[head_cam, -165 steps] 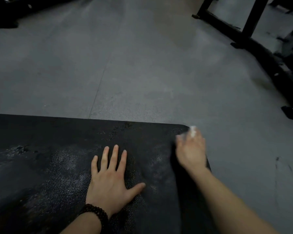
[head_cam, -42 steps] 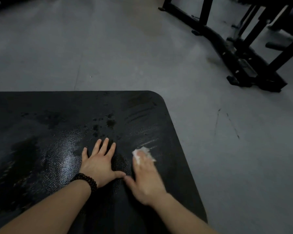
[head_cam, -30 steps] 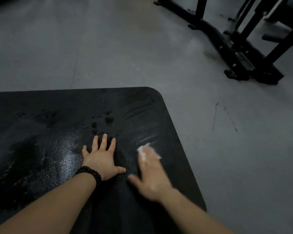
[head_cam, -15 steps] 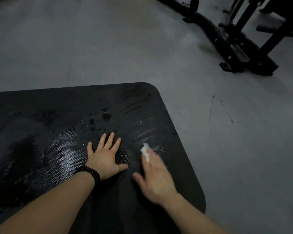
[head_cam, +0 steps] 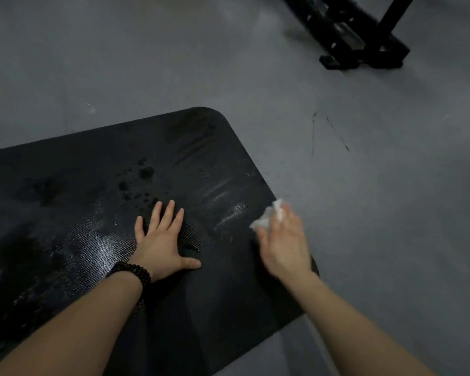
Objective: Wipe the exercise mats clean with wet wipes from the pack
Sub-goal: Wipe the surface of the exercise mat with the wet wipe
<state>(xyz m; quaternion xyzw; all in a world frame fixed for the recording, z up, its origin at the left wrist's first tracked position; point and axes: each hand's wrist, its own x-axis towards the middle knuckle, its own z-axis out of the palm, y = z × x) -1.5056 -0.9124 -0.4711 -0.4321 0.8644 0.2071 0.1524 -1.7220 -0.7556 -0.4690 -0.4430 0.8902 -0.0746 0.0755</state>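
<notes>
A black exercise mat (head_cam: 98, 169) lies on the grey floor, its rounded corner pointing away from me, with wet patches and shiny streaks on its textured surface. My left hand (head_cam: 163, 241) rests flat on the mat with fingers spread; a dark bead bracelet circles its wrist. My right hand (head_cam: 285, 242) is at the mat's right edge, its straight fingers pressing a crumpled white wet wipe (head_cam: 269, 219) against the mat. The hand is motion-blurred. The wipes pack is not in view.
Black metal gym equipment (head_cam: 353, 36) stands on the floor at the top right. Grey floor (head_cam: 391, 213) with dark scuff marks (head_cam: 329, 131) spreads to the right of the mat and beyond its far edge.
My right hand has swept the wipe rightward from the mat's middle to its right edge. My left hand stays planted. The view has tilted, so the mat now looks rotated.
</notes>
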